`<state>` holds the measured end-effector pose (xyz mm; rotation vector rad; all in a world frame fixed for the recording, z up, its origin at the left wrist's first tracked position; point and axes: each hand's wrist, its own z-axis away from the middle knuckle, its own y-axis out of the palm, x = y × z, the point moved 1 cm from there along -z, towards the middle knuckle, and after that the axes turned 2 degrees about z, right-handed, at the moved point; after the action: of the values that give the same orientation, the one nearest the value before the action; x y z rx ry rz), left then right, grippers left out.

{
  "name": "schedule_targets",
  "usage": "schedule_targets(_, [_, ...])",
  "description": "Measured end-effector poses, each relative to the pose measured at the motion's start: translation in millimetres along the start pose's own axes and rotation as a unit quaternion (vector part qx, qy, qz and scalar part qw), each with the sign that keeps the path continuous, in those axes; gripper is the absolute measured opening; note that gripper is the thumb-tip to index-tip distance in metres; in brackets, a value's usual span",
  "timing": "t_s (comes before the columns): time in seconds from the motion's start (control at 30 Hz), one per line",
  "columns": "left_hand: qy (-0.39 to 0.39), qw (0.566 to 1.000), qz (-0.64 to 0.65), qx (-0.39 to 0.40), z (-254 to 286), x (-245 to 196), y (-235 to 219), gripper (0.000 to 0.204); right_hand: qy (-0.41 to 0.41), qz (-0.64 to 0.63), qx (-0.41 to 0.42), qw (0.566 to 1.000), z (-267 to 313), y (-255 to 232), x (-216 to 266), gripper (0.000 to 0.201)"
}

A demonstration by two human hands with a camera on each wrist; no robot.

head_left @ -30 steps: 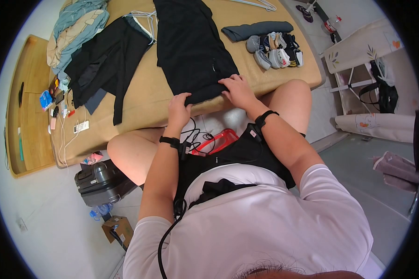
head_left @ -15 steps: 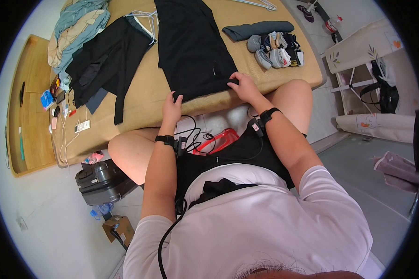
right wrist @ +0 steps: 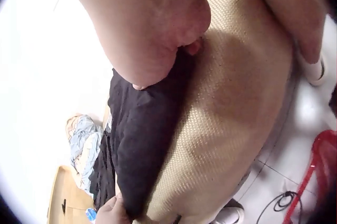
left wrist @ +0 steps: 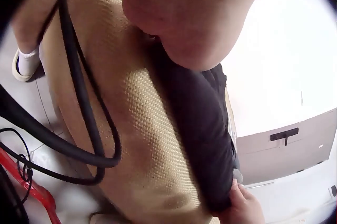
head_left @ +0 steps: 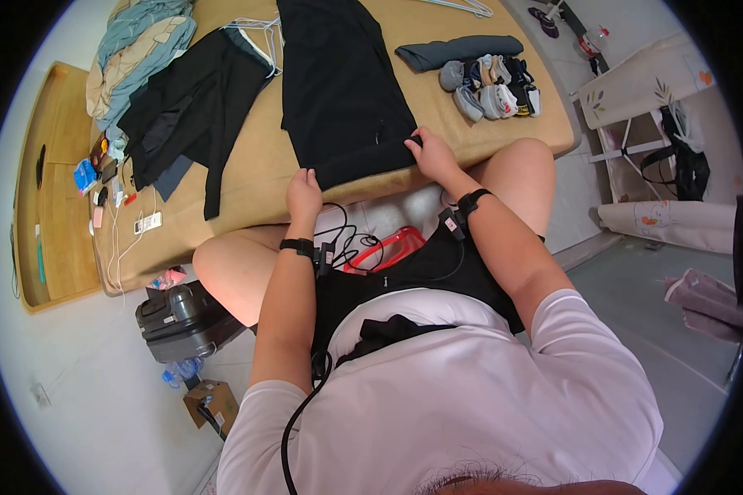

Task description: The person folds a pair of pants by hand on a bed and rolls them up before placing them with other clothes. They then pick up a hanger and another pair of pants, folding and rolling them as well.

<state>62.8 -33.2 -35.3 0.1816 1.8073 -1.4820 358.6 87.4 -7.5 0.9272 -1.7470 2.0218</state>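
A long black garment [head_left: 347,91] lies flat on the tan woven mat of the bed, its near end turned over into a band along the bed's front edge. At the left corner of that band, my left hand [head_left: 305,196] pinches the cloth between thumb and fingers. My right hand [head_left: 434,155] pinches the opposite corner. In the left wrist view the folded band [left wrist: 195,113] looks thick and rounded, with the right hand [left wrist: 243,208] at its far end. The right wrist view shows the cloth [right wrist: 145,129] stretched toward the left hand [right wrist: 113,211].
Rolled socks [head_left: 495,89] sit in rows at the right, below a rolled grey garment [head_left: 458,54]. Another black garment [head_left: 186,107] with a hanger [head_left: 260,37] lies left, beside a crumpled quilt [head_left: 140,58]. Cables and a phone [head_left: 147,223] lie near the left edge; a red basket [head_left: 396,247] stands below.
Both hands have taken hold of the near corners and turned the garment's near end over, away from the body. The band has moved slightly up the garment, toward the small mark on it.
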Motion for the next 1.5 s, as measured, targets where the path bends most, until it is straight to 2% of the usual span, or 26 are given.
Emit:
schedule_targets(0.07, [0.019, 0.998, -0.003, -0.058, 1.7, -0.6, 1.5, 0.033, 0.004, 0.025, 0.004, 1.000, -0.2, 2.4, 1.6, 0.036])
schedule_targets(0.2, [-0.007, 0.998, -0.019, -0.062, 4.1, -1.0, 2.2, 0.033, 0.011, 0.067, -0.004, 0.998, 0.5, 4.0, 2.4, 0.035])
schedule_targets(0.27, [-0.044, 0.996, -0.016, -0.077, 4.0, -0.3, 2.4, 0.034, 0.015, 0.074, -0.006, 0.997, 0.7, 3.5, 3.3, 0.035])
schedule_targets(0.4, [-0.061, 0.995, -0.029, -0.071, 4.1, 0.7, 2.8, 0.035, 0.035, 0.090, -0.013, 0.995, 0.2, 4.1, 5.3, 0.037])
schedule_targets(0.47, [-0.097, 0.992, -0.027, -0.072, 4.8, -1.9, 2.9, 0.035, 0.044, 0.094, -0.015, 0.994, 0.7, 4.7, 2.6, 0.038])
schedule_targets(0.57, [-0.062, 0.994, -0.068, -0.053, 5.8, -3.9, 1.7, 0.035, 0.050, 0.099, -0.023, 0.994, -0.5, 7.3, -0.4, 0.040])
schedule_targets(0.7, [-0.057, 0.996, -0.052, -0.053, 1.4, 3.4, 2.9, 0.035, 0.067, 0.076, -0.025, 0.995, 1.4, -4.0, 5.6, 0.036])
schedule_targets(0.77, [-0.067, 0.997, -0.030, -0.020, 3.4, 0.2, -2.2, 0.031, 0.082, 0.062, -0.033, 0.994, 1.3, -6.4, 5.0, 0.034])
schedule_targets(0.87, [-0.097, 0.994, 0.045, -0.035, 6.2, -7.0, -4.9, 0.024, 0.068, 0.008, -0.069, 0.995, -2.2, -8.6, 3.3, 0.025])
schedule_targets(0.9, [-0.097, 0.994, 0.045, -0.035, 6.5, -10.1, -4.9, 0.024, -0.005, 0.001, -0.104, 0.995, -3.3, -9.5, 3.8, 0.020])
schedule_targets(0.93, [-0.060, 0.992, 0.072, -0.082, 6.9, -14.4, -6.1, 0.019, -0.078, -0.006, -0.138, 0.987, -2.7, -13.6, 10.7, 0.016])
schedule_targets(0.97, [-0.023, 0.987, 0.099, -0.128, 6.9, -18.0, -8.1, 0.016, -0.079, -0.006, -0.138, 0.987, -2.0, -17.4, 15.8, 0.016])
schedule_targets(1.0, [-0.023, 0.986, 0.098, -0.129, 6.5, -20.2, -10.6, 0.016, -0.145, 0.009, -0.148, 0.978, -0.1, -21.9, 21.8, 0.015])
schedule_targets(1.03, [0.076, 0.985, 0.050, -0.149, 6.8, -27.5, -16.9, 0.013, -0.209, 0.024, -0.157, 0.965, 3.4, -24.5, 28.9, 0.015])
schedule_targets(1.07, [0.174, 0.970, 0.001, -0.168, 7.7, -35.2, -22.5, 0.014, -0.210, 0.023, -0.157, 0.965, 5.5, -23.0, 32.1, 0.015])
schedule_targets(1.1, [0.173, 0.970, 0.001, -0.168, 9.4, -41.4, -26.9, 0.014, -0.269, 0.006, -0.116, 0.956, 8.1, -21.5, 37.5, 0.015])
schedule_targets(1.17, [0.290, 0.955, 0.018, -0.059, 14.6, -53.4, -29.1, 0.022, -0.353, 0.005, -0.042, 0.934, 15.5, -18.0, 44.1, 0.019])
schedule_targets(1.2, [0.290, 0.955, 0.018, -0.059, 15.3, -53.6, -27.0, 0.022, -0.353, 0.005, -0.042, 0.935, 19.3, -17.6, 46.2, 0.019])
schedule_targets(1.27, [0.358, 0.933, 0.019, 0.010, 17.4, -53.5, -19.8, 0.023, -0.350, 0.031, 0.019, 0.936, 24.0, -17.0, 49.7, 0.026])
schedule_targets(1.43, [0.306, 0.952, 0.008, 0.005, 18.4, -51.5, -14.0, 0.043, -0.323, 0.076, 0.039, 0.943, 22.9, -12.0, 39.3, 0.044])
schedule_targets(1.5, [0.288, 0.957, -0.029, 0.022, 18.9, -44.3, -12.4, 0.059, -0.311, 0.091, 0.044, 0.945, 20.7, -6.3, 32.4, 0.051])
